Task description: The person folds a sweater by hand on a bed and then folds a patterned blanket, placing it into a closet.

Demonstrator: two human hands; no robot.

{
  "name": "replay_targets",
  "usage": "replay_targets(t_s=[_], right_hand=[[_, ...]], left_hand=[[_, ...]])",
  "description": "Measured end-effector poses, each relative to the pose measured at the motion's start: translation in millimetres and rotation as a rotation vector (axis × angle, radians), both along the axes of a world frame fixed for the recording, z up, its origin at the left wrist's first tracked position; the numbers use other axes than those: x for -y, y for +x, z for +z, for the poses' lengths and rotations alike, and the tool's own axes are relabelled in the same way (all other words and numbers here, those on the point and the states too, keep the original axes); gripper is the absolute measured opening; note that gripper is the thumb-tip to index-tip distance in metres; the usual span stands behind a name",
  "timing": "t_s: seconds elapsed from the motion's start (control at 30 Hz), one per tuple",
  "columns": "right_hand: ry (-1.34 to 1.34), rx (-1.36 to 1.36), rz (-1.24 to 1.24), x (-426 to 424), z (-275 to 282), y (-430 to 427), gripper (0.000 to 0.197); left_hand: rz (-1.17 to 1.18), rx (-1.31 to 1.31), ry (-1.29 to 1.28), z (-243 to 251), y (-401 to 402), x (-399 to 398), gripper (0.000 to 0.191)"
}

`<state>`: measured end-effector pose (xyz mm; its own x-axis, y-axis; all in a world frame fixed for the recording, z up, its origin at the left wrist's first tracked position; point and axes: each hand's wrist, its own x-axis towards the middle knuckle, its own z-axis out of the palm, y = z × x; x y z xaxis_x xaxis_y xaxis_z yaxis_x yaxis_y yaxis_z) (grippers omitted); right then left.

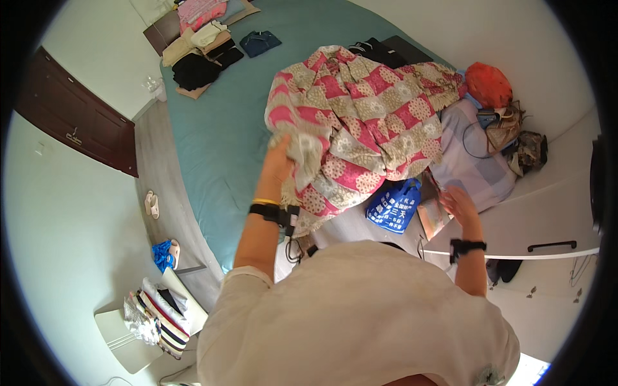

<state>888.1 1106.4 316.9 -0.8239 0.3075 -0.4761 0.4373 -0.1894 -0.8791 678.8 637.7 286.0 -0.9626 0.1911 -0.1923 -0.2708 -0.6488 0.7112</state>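
Observation:
A pink, beige and white patterned blanket (355, 111) with a fringed edge lies bunched over the bed, part of it hanging down towards me. My left hand (278, 161) is closed around a fold at its near left side. To the right, my right hand (457, 205) holds nothing, its fingers spread. It hovers close to a lavender checked cloth (475, 159) at the bed's right end; whether they touch I cannot tell. Between my arms, below the blanket, is a blue plastic bag (396, 207) bearing white writing.
Folded clothes (195, 70) and denim garment (260, 43) lie on the green bed sheet (217, 140). Black garments (379, 53) sit behind the blanket. An orange-red bag (487, 84) and brown handbag (504, 128) rest far right. A loaded chair (128, 337) and slippers (151, 204) are left.

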Motion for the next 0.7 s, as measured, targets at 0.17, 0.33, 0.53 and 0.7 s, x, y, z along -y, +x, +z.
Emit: replay_targets(t_s=[0.17,0.33,0.53,0.7], right_hand=[[0.05,-0.006,0.556,92.5,-2.1,-78.6,0.06],[0.518,-0.286,0.98,214.6,-6.0,-110.4,0.081],[0.297,-0.398,1.152,280.3,1.7,-109.2,0.076],[-0.478,-0.205,1.256,307.4,0.3,-99.9,0.073]], left_hand=[[-0.16,-0.308,0.081,133.3,25.3,-30.3,0.041],[-0.253,-0.46,0.242,195.0,62.0,-29.0,0.043],[-0.124,-0.64,0.252,253.7,88.2,12.6,0.045],[-0.277,-0.871,0.387,267.1,66.2,60.6,0.042]])
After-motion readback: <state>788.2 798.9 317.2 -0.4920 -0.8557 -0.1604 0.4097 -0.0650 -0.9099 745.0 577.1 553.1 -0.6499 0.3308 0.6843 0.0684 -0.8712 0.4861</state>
